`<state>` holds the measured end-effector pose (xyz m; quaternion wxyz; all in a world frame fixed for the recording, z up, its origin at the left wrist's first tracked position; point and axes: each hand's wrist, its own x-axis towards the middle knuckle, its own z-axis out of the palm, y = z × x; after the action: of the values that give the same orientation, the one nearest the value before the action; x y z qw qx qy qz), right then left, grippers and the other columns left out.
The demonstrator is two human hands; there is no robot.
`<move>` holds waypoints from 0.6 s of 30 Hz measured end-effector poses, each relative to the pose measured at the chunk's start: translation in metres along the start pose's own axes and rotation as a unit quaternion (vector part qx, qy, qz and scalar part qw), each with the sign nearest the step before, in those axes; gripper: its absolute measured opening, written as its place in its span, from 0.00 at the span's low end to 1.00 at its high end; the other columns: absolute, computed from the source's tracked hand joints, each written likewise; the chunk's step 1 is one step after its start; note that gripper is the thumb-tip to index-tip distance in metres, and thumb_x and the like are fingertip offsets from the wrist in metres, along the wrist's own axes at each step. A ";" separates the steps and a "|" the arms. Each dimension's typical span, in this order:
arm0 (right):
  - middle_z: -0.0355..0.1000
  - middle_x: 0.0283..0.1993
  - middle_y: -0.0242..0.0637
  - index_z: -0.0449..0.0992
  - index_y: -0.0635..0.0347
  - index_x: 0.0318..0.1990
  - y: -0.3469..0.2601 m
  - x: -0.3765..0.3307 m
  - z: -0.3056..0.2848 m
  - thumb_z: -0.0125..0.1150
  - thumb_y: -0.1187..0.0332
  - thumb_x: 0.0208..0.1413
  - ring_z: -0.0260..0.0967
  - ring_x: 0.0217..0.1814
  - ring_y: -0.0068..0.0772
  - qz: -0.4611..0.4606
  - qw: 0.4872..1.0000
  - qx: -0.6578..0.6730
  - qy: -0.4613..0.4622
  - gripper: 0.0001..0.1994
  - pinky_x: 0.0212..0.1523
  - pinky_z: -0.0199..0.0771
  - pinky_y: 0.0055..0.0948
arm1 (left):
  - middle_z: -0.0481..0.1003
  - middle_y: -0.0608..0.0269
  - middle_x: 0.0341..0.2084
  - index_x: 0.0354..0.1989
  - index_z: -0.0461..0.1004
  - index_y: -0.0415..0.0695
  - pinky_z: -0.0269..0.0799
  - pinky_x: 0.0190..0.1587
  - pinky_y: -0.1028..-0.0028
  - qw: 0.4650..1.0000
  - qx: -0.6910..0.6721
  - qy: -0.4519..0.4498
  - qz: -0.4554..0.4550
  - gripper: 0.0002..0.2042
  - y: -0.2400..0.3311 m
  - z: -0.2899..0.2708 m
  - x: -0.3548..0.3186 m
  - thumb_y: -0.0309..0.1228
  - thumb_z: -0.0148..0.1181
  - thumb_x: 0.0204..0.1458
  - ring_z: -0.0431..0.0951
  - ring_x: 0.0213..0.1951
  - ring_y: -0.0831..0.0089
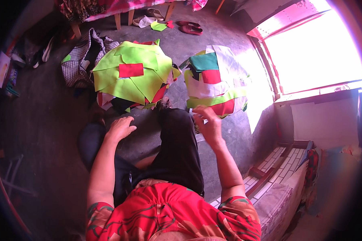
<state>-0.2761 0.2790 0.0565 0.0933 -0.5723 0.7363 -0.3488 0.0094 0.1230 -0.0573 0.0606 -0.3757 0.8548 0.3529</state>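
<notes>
Two heaps of cut fabric pieces lie on the floor before me. The left heap (108, 68) is mostly lime-yellow, with a small red rectangle of cloth (131, 70) on top and red and black pieces round its lower edge. In the right heap (197, 89) are white, teal, red and lime pieces. My left hand (122, 127) hovers just short of the left heap, fingers loosely bent, nothing in it. At the near edge of the right heap is my right hand (209, 122), thumb and fingers apart; whether the fingertips touch the cloth I cannot tell.
A checked cloth (78, 60) lies crumpled left of the heaps. Dark red shoes (190, 29) and a few scraps (159, 26) rest by a bed's wooden legs (117, 21). A bright opening (313, 52) is at right, above a brick-patterned ledge (269, 160).
</notes>
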 end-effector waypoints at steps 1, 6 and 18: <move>0.73 0.39 0.39 0.75 0.61 0.38 0.001 0.009 -0.009 0.60 0.75 0.48 0.74 0.38 0.34 0.024 0.999 0.033 0.033 0.08 0.37 0.74 0.29 | 0.72 0.49 0.45 0.48 0.68 0.41 0.65 0.51 0.62 1.000 0.001 -0.001 -0.005 0.21 -0.002 0.000 -0.002 0.38 0.58 0.47 0.71 0.49 0.54; 0.74 0.38 0.38 0.74 0.59 0.41 0.038 0.051 -0.054 0.56 0.73 0.53 0.74 0.35 0.33 0.078 0.978 -0.062 0.182 0.08 0.35 0.76 0.29 | 0.72 0.50 0.46 0.48 0.69 0.42 0.65 0.51 0.62 1.000 0.003 -0.007 -0.016 0.21 0.003 -0.003 -0.002 0.39 0.58 0.48 0.70 0.50 0.55; 0.70 0.43 0.39 0.71 0.52 0.43 0.110 0.132 -0.036 0.60 0.53 0.47 0.67 0.48 0.44 0.139 0.941 -0.300 0.074 0.19 0.45 0.67 0.42 | 0.73 0.51 0.44 0.48 0.69 0.42 0.67 0.50 0.61 1.000 0.014 -0.003 -0.009 0.21 0.000 0.002 0.005 0.40 0.58 0.48 0.72 0.49 0.56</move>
<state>-0.4245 0.1847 0.0497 -0.0902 -0.4386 0.8836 -0.1368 0.0055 0.1207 -0.0608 0.0718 -0.3813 0.8561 0.3413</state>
